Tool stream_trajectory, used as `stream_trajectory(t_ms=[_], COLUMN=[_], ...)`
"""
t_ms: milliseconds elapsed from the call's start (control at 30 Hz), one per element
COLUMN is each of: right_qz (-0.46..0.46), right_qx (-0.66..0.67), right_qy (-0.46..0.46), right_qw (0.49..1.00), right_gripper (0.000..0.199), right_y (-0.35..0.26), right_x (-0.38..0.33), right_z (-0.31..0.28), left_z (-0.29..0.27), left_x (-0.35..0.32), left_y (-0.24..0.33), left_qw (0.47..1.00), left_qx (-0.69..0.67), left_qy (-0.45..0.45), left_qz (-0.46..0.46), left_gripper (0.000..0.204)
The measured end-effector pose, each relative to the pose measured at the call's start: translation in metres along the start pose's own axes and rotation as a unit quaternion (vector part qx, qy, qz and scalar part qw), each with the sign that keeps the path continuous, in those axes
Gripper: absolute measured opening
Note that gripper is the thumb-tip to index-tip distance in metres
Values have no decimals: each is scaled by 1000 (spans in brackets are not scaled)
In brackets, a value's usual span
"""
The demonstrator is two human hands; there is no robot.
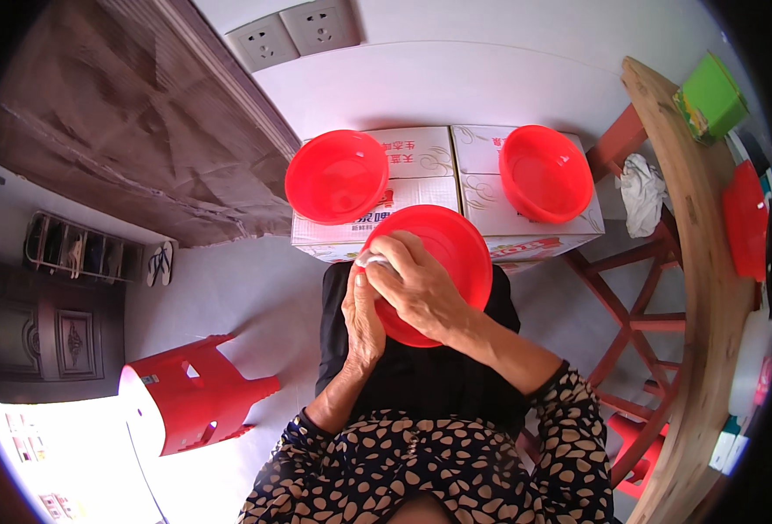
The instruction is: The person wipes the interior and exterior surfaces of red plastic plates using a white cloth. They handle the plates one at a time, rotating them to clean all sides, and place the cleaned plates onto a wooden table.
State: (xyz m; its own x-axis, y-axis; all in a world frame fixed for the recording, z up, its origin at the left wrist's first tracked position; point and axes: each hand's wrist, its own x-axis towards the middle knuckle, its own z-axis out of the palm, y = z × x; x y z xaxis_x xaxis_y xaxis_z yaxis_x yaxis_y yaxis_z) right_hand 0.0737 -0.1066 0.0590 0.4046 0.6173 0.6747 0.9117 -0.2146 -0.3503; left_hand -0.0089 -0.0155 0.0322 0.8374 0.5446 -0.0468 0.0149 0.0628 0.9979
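Observation:
A red plastic bowl [456,249] is held up over my lap, tilted toward me. My left hand [364,323] grips its left rim from the side. My right hand [421,284] presses a small white cloth [373,259] against the bowl's inner face near that rim. Two more red bowls rest on white cardboard boxes [442,175] in front of me: one bowl [336,175] on the left box, the other bowl [545,172] on the right box.
A red plastic stool [189,406] lies tipped over on the floor to my left. A curved wooden table [696,288] with red legs stands on my right, carrying a green box [710,96]. A white rag [643,192] hangs on its frame. Wall sockets [294,33] sit above the boxes.

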Motion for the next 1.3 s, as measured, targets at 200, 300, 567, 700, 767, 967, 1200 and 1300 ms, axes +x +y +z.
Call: stream_trajectory(t_ms=[200, 300, 567, 700, 767, 967, 1200, 1300], right_qz=[-24, 5, 81, 112, 155, 225, 376, 263], right_qx=[-111, -212, -277, -171, -106, 371, 209, 12], right_qy=[-33, -77, -155, -288, -318, -289, -41, 16], right_qw=[993, 974, 945, 935, 929, 854, 902, 965], right_gripper=[12, 12, 7, 10, 13, 13, 20, 28], right_y=[45, 54, 30, 14, -2, 1, 59, 118], right_x=[8, -8, -57, -68, -56, -34, -13, -23], right_z=[-5, -8, -7, -7, -11, -23, -63, -33], left_z=[1, -1, 1, 4, 3, -6, -44, -46], left_x=[-3, -1, 0, 0, 1, 1, 29, 37], left_y=[10, 7, 1, -1, -3, -3, -1, 11], left_qw=[1000, 999, 998, 998, 997, 998, 976, 966], left_qx=[2, -35, -27, -3, -14, -21, -86, -156], left_qy=[-14, -18, -7, 5, 5, 34, 153, 159], left_qz=[24, 27, 49, 66, 70, 48, 128, 130], left_gripper=[52, 53, 53, 53, 53, 53, 53, 50])
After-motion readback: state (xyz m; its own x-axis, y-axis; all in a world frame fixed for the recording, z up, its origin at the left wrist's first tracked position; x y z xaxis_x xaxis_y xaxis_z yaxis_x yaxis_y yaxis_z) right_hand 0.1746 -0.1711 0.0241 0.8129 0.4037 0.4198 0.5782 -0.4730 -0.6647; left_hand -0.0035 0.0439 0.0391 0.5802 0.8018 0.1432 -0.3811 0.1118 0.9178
